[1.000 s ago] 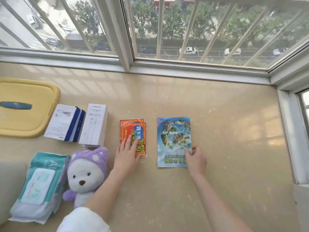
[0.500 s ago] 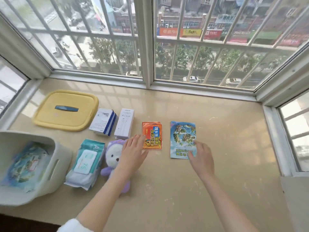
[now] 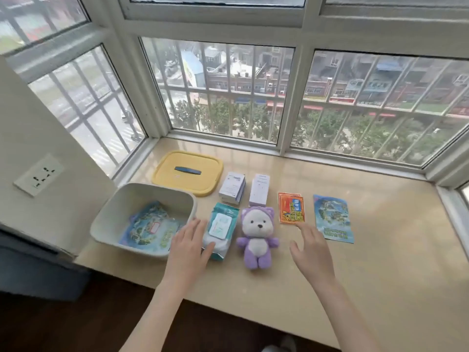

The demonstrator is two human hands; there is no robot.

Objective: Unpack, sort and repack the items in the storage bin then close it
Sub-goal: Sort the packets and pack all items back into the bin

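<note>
A pale grey storage bin (image 3: 109, 212) stands open at the left of the sill with a blue map packet (image 3: 149, 228) lying inside. Its yellow lid (image 3: 187, 174) lies behind it. Beside the bin lie a wet-wipes pack (image 3: 222, 224), a purple plush bear (image 3: 256, 235), two white boxes (image 3: 232, 188) (image 3: 259, 190), orange sachets (image 3: 291, 208) and a second blue map packet (image 3: 332, 218). My left hand (image 3: 189, 246) hovers with fingers spread over the bin's right rim and the wipes pack. My right hand (image 3: 311, 247) is spread flat between the bear and the second map packet, holding nothing.
The beige stone sill (image 3: 380, 250) is bounded by barred windows behind and on both sides. A wall with a socket (image 3: 38, 175) stands at the left. The sill's front edge drops to a dark floor.
Both hands have pulled back from the orange sachets and the map packet. The left hand moved left to the wipes pack and bin. The view has drawn back and up.
</note>
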